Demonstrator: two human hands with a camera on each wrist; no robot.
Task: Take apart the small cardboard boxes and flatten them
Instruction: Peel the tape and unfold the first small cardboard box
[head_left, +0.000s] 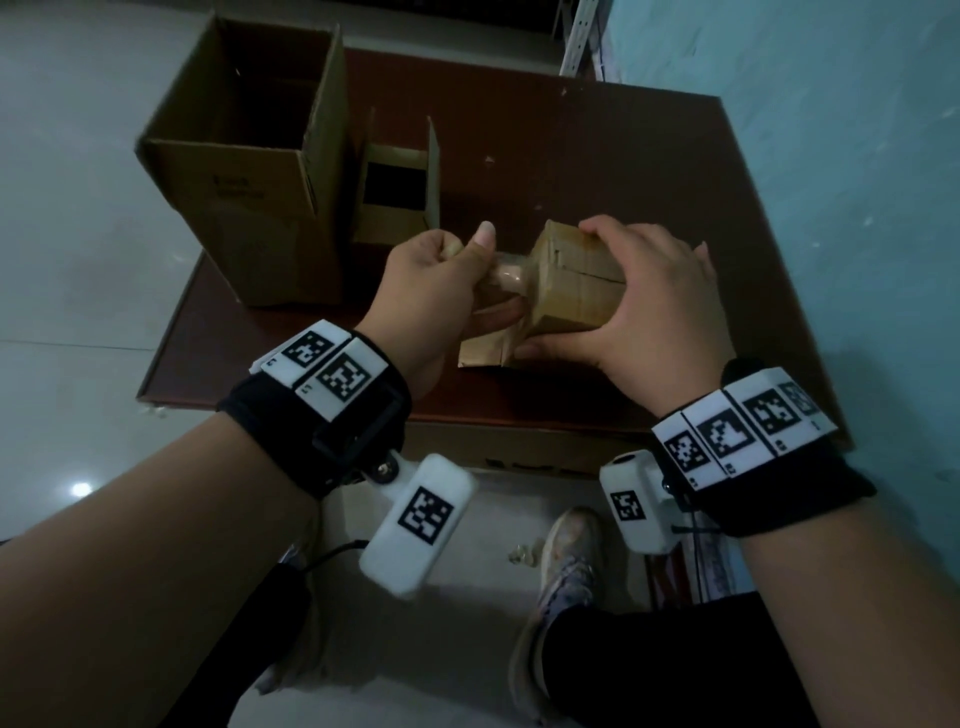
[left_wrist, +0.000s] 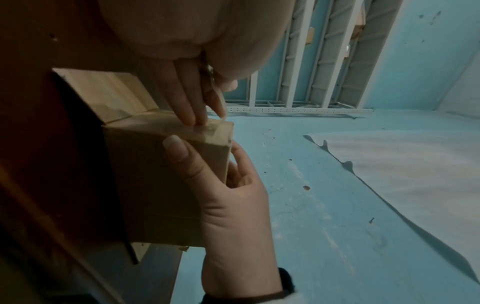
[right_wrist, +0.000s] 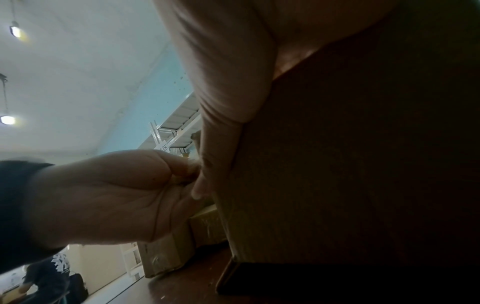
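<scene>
A small taped cardboard box (head_left: 576, 283) is held just above the brown table (head_left: 649, 156). My right hand (head_left: 639, 299) grips it from the right, thumb on the near side and fingers over the top. My left hand (head_left: 460, 260) pinches a strip of clear tape (head_left: 511, 275) that stretches from the box's left end. In the left wrist view my left fingers (left_wrist: 187, 98) reach the taped top edge of the box (left_wrist: 155, 174), with the right hand's thumb (left_wrist: 179, 152) on its side. In the right wrist view the box (right_wrist: 337, 164) is dark, and the left hand (right_wrist: 116, 185) pinches beside it.
A large open cardboard box (head_left: 244, 156) stands at the table's left edge, with a smaller open box (head_left: 397, 192) beside it. A flat cardboard piece (head_left: 483, 353) lies under the held box. A blue wall (head_left: 857, 156) runs along the right. Metal shelving (left_wrist: 298, 61) stands behind.
</scene>
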